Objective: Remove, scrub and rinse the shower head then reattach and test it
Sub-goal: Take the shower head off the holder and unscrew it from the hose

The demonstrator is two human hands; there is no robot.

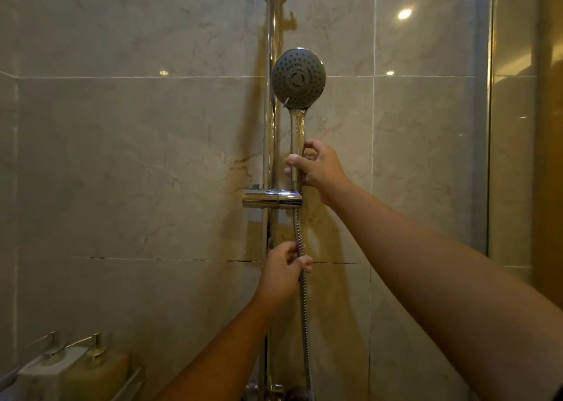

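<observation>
A round grey shower head with a chrome handle stands upright in the chrome holder on the vertical slide rail. My right hand grips the lower part of the handle just above the holder. Below the holder hangs the ribbed metal hose. My left hand pinches that hose a short way under the holder, beside the rail.
Beige marble wall tiles surround the rail. Two pump bottles sit on a wire shelf at the lower left. A glass partition with a metal edge stands at the right. The tap fittings show at the bottom edge.
</observation>
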